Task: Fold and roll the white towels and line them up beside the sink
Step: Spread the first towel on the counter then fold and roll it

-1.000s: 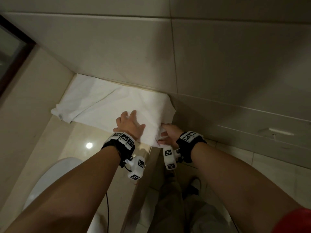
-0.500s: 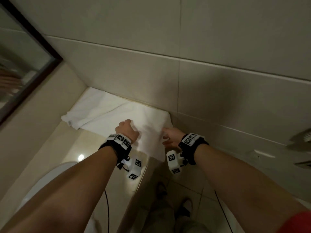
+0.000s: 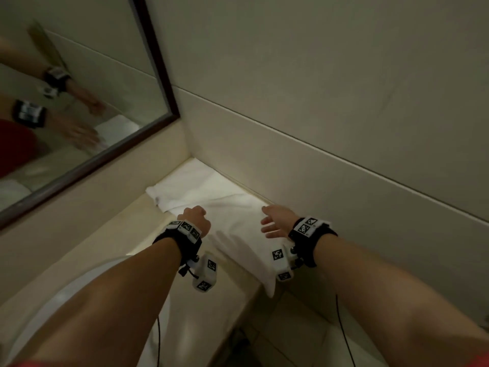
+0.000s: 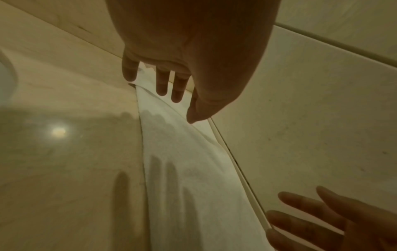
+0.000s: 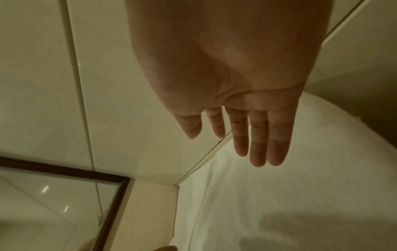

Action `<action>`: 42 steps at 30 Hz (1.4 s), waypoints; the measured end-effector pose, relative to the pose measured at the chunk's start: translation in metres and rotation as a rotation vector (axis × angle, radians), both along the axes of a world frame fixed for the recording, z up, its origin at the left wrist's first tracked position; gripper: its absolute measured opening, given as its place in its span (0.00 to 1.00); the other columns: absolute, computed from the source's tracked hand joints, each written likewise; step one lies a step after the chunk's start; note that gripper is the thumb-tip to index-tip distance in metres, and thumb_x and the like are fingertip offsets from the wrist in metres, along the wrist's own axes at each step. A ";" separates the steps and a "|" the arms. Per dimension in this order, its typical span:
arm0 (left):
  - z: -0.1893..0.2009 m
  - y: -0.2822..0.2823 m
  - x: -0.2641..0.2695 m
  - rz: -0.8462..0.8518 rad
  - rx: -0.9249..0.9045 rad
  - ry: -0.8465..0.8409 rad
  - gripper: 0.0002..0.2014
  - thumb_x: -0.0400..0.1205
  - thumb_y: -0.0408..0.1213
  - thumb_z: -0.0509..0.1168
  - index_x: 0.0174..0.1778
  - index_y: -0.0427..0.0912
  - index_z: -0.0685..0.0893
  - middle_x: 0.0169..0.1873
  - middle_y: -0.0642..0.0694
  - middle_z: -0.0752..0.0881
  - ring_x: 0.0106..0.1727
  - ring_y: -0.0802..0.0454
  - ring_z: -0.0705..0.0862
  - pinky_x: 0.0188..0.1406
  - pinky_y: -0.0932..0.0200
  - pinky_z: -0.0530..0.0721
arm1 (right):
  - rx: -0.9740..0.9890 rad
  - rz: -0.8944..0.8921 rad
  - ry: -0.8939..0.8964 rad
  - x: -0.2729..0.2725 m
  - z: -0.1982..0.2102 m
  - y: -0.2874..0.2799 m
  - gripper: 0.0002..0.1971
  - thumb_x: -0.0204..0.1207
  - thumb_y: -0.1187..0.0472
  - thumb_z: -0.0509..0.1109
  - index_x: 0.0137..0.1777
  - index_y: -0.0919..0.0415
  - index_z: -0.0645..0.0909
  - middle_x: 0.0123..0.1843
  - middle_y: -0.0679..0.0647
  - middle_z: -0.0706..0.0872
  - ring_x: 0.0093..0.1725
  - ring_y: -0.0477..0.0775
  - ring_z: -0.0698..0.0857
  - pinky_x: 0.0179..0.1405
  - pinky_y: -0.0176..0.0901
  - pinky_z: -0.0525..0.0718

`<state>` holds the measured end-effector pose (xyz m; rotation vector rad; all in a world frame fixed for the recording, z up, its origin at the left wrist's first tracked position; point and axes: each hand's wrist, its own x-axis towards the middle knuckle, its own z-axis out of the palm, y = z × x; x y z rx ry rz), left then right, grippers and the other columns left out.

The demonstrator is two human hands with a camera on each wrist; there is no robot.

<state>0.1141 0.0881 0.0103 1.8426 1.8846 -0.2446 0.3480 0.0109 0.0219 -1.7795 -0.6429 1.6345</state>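
Observation:
A white towel (image 3: 227,207) lies flat on the beige counter (image 3: 148,234), stretched along the tiled wall; its near end hangs over the counter's front edge. My left hand (image 3: 194,217) hovers over the towel's left edge with fingers loosely bent, holding nothing; in the left wrist view the left hand (image 4: 178,95) casts finger shadows on the towel (image 4: 182,161). My right hand (image 3: 275,221) is just above the towel's wall side with fingers straight and spread. In the right wrist view the right hand (image 5: 247,132) is empty above the towel (image 5: 279,195).
The white sink basin (image 3: 53,313) sits at the lower left under my left forearm. A dark-framed mirror (image 3: 79,102) hangs on the left wall above the counter. Tiled wall (image 3: 317,128) borders the towel on the right. Floor tiles (image 3: 304,340) show below the counter's front edge.
My right hand has let go of the towel's near corner and lifted open. My left hand went from flat on the towel to loosely bent above it. The head view swung left, showing the mirror.

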 end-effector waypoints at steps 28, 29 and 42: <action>-0.059 0.129 -0.168 0.368 -0.088 -0.490 0.11 0.82 0.47 0.67 0.55 0.46 0.84 0.55 0.46 0.86 0.50 0.48 0.82 0.48 0.61 0.77 | 0.128 0.594 -0.317 -0.204 -0.056 0.193 0.18 0.72 0.68 0.72 0.60 0.54 0.79 0.51 0.66 0.88 0.35 0.53 0.80 0.29 0.41 0.76; -0.061 0.131 -0.171 0.360 -0.091 -0.504 0.09 0.80 0.46 0.68 0.53 0.47 0.85 0.55 0.47 0.87 0.51 0.48 0.83 0.49 0.61 0.79 | 0.163 0.625 -0.371 -0.209 -0.060 0.195 0.19 0.71 0.68 0.74 0.61 0.54 0.79 0.51 0.63 0.88 0.38 0.53 0.82 0.31 0.40 0.78; -0.075 0.136 -0.177 0.317 0.012 -0.481 0.13 0.85 0.36 0.58 0.55 0.43 0.88 0.58 0.43 0.87 0.57 0.43 0.84 0.53 0.59 0.78 | 0.293 0.956 -0.936 -0.232 -0.095 0.213 0.19 0.78 0.61 0.63 0.67 0.46 0.70 0.57 0.52 0.67 0.37 0.54 0.78 0.41 0.41 0.78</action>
